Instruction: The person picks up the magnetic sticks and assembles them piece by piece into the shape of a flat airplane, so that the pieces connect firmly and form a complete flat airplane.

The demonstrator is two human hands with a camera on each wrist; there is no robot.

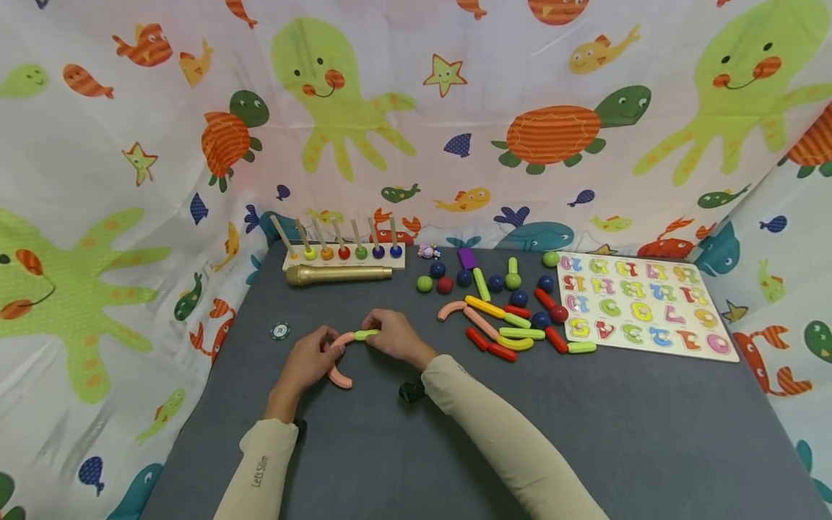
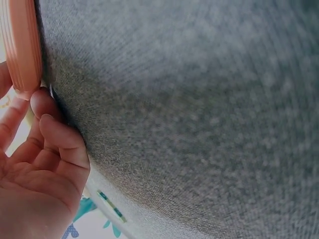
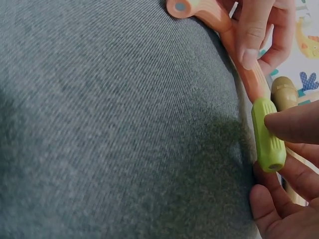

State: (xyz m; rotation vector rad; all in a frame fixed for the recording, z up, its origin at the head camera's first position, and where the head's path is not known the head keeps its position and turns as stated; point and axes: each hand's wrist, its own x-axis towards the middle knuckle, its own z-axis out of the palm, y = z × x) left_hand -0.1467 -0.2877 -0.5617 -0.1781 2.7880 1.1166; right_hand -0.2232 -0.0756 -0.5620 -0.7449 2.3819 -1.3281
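My left hand (image 1: 310,355) pinches a chain of two curved pink magnetic sticks between thumb and fingers. The nearer pink stick (image 1: 339,377) bends toward me, and the farther pink stick (image 3: 251,79) runs to the right. Its end meets a short light-green magnetic stick (image 3: 268,137), which my right hand (image 1: 398,338) grips with the thumb on its near side. In the right wrist view a metal disc shows in the green stick's free end. The left wrist view has a ribbed pink stick (image 2: 22,45) at its top left, fingers at its lower end.
Behind the hands lie a gold toy microphone (image 1: 341,274) and a pegboard (image 1: 400,256) with coloured beads. A poker chip (image 1: 280,331) is to the left. Several magnetic sticks and balls spread to the right, beside a number board (image 1: 650,348). Printed fabric (image 1: 416,130) encloses the grey table (image 1: 520,433).
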